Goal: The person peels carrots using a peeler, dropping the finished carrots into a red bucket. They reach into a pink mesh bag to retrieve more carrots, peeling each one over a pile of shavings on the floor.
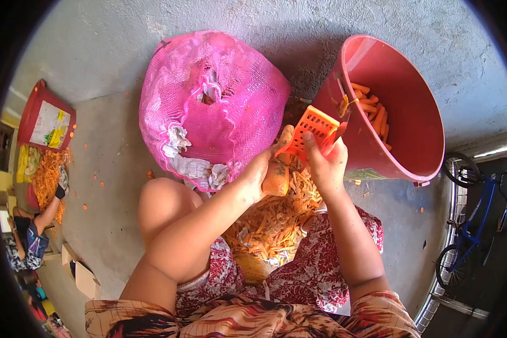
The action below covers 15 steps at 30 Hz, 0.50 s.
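My left hand (258, 176) is closed round a thick carrot (276, 181), whose lower end shows bright orange while its upper part looks browner. An orange plastic peeler (316, 125) with a perforated face is gripped in my right hand (328, 163), the thumb pressed on it. The peeler is beside the upper part of the carrot; whether its edge touches is hidden. Below both hands, a heap of carrot peelings (270, 225) lies between my legs. Peeled carrots (378, 115) lie inside a large red bucket (357, 143) to the right.
A pink mesh sack (253, 96) with crumpled paper in it stands ahead, near the wall. At far left are another red bucket (31, 121), more peelings (48, 174) and another person's leg (48, 211). A blue bicycle (473, 222) is at far right.
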Each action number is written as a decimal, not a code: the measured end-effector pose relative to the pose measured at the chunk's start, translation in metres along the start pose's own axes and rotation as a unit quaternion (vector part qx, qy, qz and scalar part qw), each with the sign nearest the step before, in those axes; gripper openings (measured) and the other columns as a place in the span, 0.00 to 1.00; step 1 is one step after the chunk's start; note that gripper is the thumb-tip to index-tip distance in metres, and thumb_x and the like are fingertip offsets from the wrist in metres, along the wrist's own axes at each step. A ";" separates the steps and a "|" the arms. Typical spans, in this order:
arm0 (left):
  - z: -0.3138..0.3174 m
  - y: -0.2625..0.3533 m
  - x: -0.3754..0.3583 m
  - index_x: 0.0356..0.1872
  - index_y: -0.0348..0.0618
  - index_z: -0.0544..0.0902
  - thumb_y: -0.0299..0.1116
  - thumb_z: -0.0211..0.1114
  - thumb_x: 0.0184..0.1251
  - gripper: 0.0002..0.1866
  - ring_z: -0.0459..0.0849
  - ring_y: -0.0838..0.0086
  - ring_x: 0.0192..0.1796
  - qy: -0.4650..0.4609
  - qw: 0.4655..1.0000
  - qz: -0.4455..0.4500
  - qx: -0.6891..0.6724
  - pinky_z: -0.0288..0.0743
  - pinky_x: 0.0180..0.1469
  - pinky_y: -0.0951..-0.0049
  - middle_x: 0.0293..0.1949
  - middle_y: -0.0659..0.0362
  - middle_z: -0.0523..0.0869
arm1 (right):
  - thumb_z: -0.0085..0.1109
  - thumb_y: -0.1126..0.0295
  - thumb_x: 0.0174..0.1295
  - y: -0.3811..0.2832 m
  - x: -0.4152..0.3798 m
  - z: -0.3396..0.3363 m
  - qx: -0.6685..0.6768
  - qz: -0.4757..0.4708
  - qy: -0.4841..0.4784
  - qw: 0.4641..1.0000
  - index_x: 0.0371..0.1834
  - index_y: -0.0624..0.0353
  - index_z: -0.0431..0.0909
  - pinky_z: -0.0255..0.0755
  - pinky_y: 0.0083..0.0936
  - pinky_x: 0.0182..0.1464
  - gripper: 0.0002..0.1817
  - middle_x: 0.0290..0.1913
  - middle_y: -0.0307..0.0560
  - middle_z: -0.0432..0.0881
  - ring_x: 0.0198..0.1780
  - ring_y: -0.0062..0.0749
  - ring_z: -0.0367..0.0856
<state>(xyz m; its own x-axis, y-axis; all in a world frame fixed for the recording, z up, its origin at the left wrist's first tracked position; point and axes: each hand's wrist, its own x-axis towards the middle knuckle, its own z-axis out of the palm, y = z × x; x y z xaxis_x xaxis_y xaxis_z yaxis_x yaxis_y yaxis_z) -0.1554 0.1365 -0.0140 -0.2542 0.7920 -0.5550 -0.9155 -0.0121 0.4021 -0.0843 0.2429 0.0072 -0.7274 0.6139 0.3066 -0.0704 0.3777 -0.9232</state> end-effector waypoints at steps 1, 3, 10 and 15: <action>-0.001 0.000 0.001 0.43 0.44 0.71 0.41 0.45 0.64 0.15 0.78 0.74 0.35 -0.007 1.000 0.003 -0.004 0.75 0.37 0.71 0.33 0.61 0.77 | 0.54 0.69 0.57 0.004 0.000 -0.002 0.027 0.055 0.007 0.998 0.41 0.64 0.70 0.70 0.15 0.32 0.12 0.31 0.39 0.78 0.31 0.14 0.73; -0.006 -0.003 0.006 0.43 0.45 0.71 0.42 0.45 0.63 0.15 0.78 0.74 0.35 -0.001 1.000 0.007 0.001 0.76 0.36 0.70 0.32 0.61 0.77 | 0.54 0.69 0.57 0.010 0.004 -0.002 0.129 0.074 0.063 0.987 0.39 0.63 0.71 0.68 0.14 0.33 0.10 0.31 0.38 0.77 0.30 0.15 0.73; -0.011 0.000 0.004 0.42 0.46 0.71 0.45 0.41 0.63 0.17 0.79 0.71 0.35 -0.015 1.000 -0.004 -0.014 0.76 0.34 0.63 0.32 0.59 0.78 | 0.52 0.70 0.57 0.027 0.008 -0.002 0.256 0.143 0.093 0.952 0.38 0.62 0.71 0.66 0.15 0.36 0.08 0.33 0.37 0.75 0.33 0.17 0.72; -0.015 -0.006 0.012 0.42 0.44 0.70 0.43 0.38 0.63 0.18 0.79 0.69 0.34 0.007 1.000 0.008 0.002 0.76 0.33 0.60 0.33 0.58 0.78 | 0.50 0.72 0.58 0.011 0.004 0.002 0.213 0.148 0.052 0.964 0.38 0.62 0.71 0.65 0.14 0.36 0.07 0.33 0.36 0.75 0.33 0.16 0.70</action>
<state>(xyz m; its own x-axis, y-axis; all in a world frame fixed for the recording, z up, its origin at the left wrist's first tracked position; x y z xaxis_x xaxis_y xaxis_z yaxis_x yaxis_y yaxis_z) -0.1578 0.1376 -0.0338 -0.2740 0.7830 -0.5584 -0.9101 -0.0235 0.4137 -0.0890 0.2478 -0.0021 -0.6874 0.7261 0.0155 -0.1603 -0.1309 -0.9783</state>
